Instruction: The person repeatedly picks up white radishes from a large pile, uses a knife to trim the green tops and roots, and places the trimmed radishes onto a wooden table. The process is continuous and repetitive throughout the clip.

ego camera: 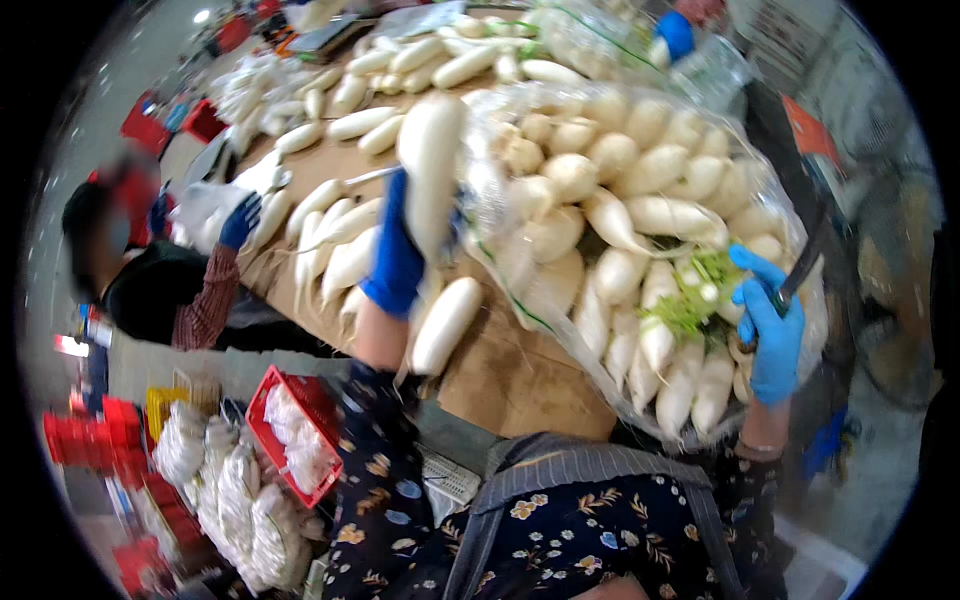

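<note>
My left hand [397,255], in a dark blue glove, grips a large white radish [432,172] held up over the cardboard-covered table. My right hand [769,322], in a light blue glove, holds a knife [806,255] whose blade points up and away. Beside its fingertips, cut green radish tops [694,292] lie on the white radishes [679,375] filling a large clear plastic bag [536,319]. Another white radish [446,326] rests on the cardboard just right of my left wrist. The left glove is partly blurred.
More white radishes [345,225] lie on the cardboard [510,382] to the left and at the back. A co-worker [161,292] in dark blue gloves handles a plastic bag [206,214] across at the left. Below stand a red crate [262,420] and filled white bags [240,502].
</note>
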`<state>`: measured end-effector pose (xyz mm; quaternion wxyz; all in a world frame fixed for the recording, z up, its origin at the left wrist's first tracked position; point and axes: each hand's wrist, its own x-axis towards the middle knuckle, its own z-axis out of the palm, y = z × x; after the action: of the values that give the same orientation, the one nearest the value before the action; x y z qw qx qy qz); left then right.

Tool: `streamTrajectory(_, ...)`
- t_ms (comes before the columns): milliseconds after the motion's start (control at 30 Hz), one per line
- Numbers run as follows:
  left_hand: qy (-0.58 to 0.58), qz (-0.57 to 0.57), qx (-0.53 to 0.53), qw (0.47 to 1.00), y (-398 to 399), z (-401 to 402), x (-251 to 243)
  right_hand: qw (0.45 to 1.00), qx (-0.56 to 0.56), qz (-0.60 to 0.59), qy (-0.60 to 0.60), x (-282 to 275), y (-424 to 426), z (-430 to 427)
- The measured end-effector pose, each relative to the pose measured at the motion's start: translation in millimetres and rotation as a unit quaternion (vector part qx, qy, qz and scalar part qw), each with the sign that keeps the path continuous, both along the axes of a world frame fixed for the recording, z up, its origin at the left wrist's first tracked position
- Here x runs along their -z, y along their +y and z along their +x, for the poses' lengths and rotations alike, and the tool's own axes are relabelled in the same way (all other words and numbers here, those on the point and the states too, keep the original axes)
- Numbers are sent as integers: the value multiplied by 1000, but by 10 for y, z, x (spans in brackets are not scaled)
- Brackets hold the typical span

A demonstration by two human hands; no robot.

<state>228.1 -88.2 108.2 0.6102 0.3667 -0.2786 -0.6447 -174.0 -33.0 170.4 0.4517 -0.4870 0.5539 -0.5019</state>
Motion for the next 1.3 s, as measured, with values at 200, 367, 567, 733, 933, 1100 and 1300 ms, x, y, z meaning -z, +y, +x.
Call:
streamTrajectory(200,-75,-1,-60,995,-1656,410,-410,999,20,-34,-17,36,189,-356)
streamTrajectory(367,-362,-254,142,885,-1026,-993,-898,994,103,-18,-35,15,389,-538)
streamTrajectory(567,-738,-434,197,477,-628,-1792,50,994,77,-10,-80,67,492,-527)
streamTrajectory(733,-633,-431,58,640,-539,-1721,186,994,-22,52,-93,19,486,-404)
streamTrajectory(933,-62,-261,-131,954,-182,-1243,-530,989,-65,48,-125,159,412,-191)
streamTrajectory(1100,176,-232,-52,955,106,-994,-366,983,-96,-100,-120,414,347,144)
streamTrajectory(1300,289,-217,34,932,597,-1610,-291,970,-35,42,-238,391,462,136)
